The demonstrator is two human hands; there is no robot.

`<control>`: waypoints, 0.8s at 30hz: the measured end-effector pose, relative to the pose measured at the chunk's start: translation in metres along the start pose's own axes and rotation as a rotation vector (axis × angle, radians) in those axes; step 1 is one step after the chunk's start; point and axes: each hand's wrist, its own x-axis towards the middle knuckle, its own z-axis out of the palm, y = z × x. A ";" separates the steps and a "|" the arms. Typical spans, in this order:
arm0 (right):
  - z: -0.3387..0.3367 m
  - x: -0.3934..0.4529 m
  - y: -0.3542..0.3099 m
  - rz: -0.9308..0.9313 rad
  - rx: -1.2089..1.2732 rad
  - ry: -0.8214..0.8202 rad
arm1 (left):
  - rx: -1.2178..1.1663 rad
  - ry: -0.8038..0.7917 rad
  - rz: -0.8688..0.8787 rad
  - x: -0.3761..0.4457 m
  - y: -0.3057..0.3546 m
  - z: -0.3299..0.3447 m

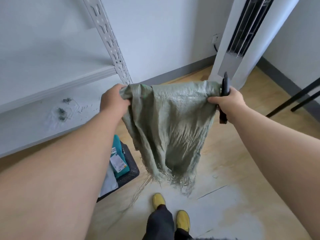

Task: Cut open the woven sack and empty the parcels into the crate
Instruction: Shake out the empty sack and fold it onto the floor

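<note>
At the left, a dark ribbed plastic crate [129, 168] on the floor holds teal and pale parcels [119, 159]. The left hand [113, 99] bunches one corner of the limp green woven sack [171, 125], which hangs with its frayed mouth down. The right hand [225, 101] pinches the other corner, gripping a dark cutter [225, 94].

White walls [164, 35] meet a grey skirting board [181, 71] above a pale wood-look floor [242, 153]; a white slotted upright [107, 40] of a metal shelving unit rises at left, with a white shelf [34, 118] below it; a tall white standing air conditioner [242, 40] fills the corner; black table legs [294, 101] slant at right; light is soft and even.
</note>
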 end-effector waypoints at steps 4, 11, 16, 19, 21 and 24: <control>0.000 0.020 -0.018 -0.081 -0.042 -0.065 | 0.008 0.034 -0.118 0.044 0.006 0.010; 0.024 0.075 -0.059 0.009 0.060 0.049 | -0.369 0.036 -0.339 0.111 0.058 0.044; 0.051 0.112 -0.077 0.302 0.337 0.228 | -0.257 -0.371 0.038 0.103 0.089 0.091; 0.060 0.133 -0.092 0.358 0.459 0.205 | -0.321 -0.919 0.026 0.067 0.101 0.136; 0.066 0.147 -0.107 0.375 0.531 0.162 | -0.366 -0.974 0.015 0.050 0.104 0.163; 0.074 0.166 -0.124 0.425 0.548 0.075 | -0.391 -0.779 -0.047 0.052 0.117 0.183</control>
